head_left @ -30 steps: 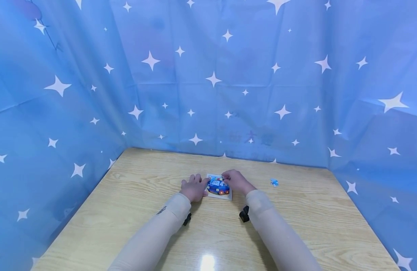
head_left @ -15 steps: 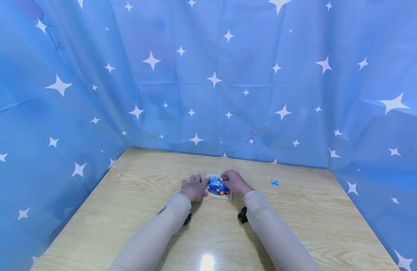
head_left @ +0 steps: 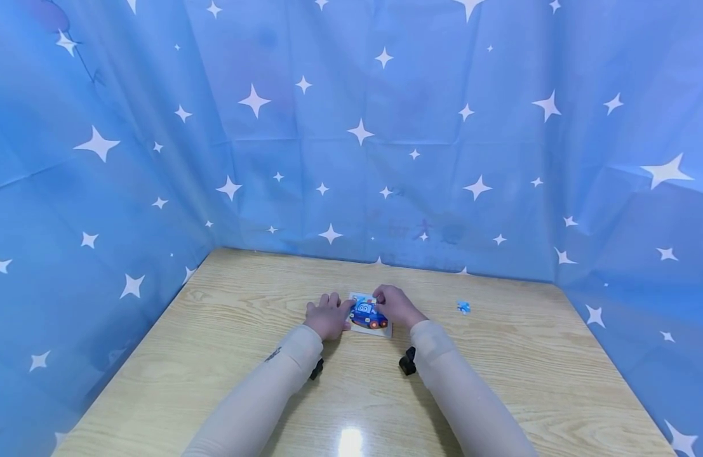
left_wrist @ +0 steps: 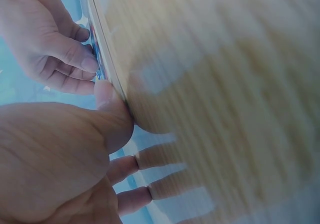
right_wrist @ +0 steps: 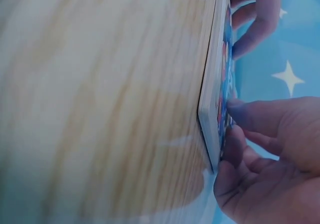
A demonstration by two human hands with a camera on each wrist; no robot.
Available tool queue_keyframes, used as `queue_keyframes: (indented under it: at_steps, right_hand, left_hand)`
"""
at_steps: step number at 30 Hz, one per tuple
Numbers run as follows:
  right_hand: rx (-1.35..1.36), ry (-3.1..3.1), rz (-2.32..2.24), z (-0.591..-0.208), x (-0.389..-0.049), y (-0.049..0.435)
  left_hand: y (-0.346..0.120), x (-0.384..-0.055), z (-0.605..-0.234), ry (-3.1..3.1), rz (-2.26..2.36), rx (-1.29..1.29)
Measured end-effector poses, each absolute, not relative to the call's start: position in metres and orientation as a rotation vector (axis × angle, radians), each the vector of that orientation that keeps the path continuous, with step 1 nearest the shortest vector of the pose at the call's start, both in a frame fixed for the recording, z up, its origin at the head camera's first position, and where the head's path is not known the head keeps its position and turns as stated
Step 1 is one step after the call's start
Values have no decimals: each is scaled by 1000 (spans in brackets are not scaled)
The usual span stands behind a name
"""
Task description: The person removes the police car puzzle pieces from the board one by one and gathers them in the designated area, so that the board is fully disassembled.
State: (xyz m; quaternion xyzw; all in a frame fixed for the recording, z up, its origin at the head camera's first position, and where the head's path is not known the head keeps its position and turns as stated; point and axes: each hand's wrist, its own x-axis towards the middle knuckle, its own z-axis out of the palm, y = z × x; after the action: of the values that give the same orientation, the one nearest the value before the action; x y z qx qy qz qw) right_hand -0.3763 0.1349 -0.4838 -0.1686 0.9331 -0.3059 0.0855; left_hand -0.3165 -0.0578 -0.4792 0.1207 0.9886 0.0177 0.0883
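Note:
A small jigsaw puzzle with a blue cartoon car lies in a pale wooden tray on the table. My left hand steadies the tray's left side: the thumb touches the edge, one finger reaches over the upper left corner, and the other fingers rest on the table. From the right, my right hand bends over the upper right part of the picture. Its thumb and fingertips come together there on a puzzle piece, mostly hidden by the fingers. Farther right lies a loose blue puzzle piece.
The wood-grain table carries the tray near its middle. A blue curtain with white stars hangs behind and at both sides. A black wrist camera sits under the right forearm, close over the tabletop.
My right hand has shifted slightly left over the picture, its fingers working at the upper right part. The left hand, the tray and the loose piece stay in place.

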Motion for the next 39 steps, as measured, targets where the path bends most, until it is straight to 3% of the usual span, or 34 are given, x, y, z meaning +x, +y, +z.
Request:
queue_keyframes:
  at_steps: [39]
  right_hand:
    - [-526, 2773, -905, -486, -382, 136]
  left_hand:
    - [-59, -333, -498, 2920, 48, 326]
